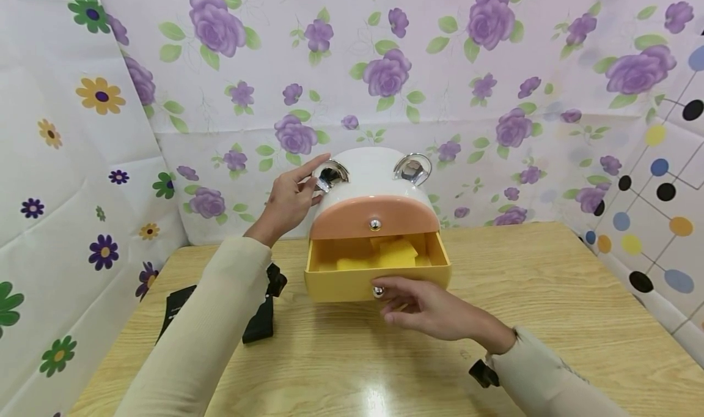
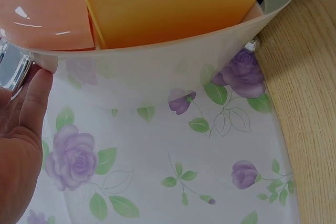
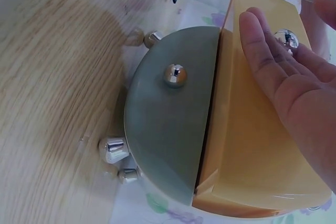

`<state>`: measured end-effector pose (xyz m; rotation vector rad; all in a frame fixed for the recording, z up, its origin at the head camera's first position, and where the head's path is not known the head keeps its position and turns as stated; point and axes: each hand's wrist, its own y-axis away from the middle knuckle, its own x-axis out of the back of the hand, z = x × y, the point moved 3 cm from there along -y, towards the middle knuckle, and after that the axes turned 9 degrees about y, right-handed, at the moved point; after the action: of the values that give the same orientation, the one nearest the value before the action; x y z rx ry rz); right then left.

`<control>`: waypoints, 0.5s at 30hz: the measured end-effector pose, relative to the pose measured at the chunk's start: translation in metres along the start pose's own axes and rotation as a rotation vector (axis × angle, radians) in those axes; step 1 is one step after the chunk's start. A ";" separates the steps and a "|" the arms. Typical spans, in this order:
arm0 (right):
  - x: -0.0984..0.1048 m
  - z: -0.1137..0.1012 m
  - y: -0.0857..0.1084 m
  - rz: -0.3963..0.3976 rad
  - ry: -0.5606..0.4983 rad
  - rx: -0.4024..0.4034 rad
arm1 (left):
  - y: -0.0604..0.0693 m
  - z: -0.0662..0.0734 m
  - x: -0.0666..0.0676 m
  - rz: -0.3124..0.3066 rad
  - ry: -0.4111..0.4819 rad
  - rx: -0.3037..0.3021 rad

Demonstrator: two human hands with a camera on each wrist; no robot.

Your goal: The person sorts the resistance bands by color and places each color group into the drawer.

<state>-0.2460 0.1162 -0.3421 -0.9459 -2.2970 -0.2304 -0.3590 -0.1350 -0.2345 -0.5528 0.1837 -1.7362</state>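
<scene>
A white, round-topped drawer box (image 1: 370, 166) with silver ears stands at the middle of the table. Its yellow drawer (image 1: 341, 287) is pulled out, and yellow soft-looking pieces (image 1: 398, 253) lie inside. Above it, the orange drawer (image 1: 352, 215) is closed; a grey-green drawer (image 3: 163, 119) shows below in the right wrist view. My left hand (image 1: 288, 200) grips the box's left silver ear (image 1: 332, 175), index finger along its top edge. At the yellow drawer's front, my right hand (image 1: 434, 310) rests its fairly straight fingers around the silver knob (image 1: 378, 291), which stays visible between them.
Black flat items (image 1: 258, 322) lie on the wooden table (image 1: 528, 282), partly behind my left forearm. A purple-flowered cloth (image 1: 247, 129) hangs behind the box, and patterned cloths hang on both sides. Short silver feet (image 3: 114, 149) hold the box up.
</scene>
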 end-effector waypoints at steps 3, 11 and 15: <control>0.001 0.000 -0.003 0.005 0.011 0.010 | 0.000 0.000 -0.001 0.000 -0.003 0.007; 0.006 0.005 -0.012 0.054 0.063 0.017 | 0.000 0.002 -0.001 0.000 -0.004 0.009; 0.009 0.007 -0.016 0.078 0.063 0.017 | 0.001 0.002 -0.001 0.002 -0.004 0.010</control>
<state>-0.2651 0.1122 -0.3413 -1.0030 -2.1969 -0.2039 -0.3574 -0.1340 -0.2336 -0.5481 0.1726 -1.7334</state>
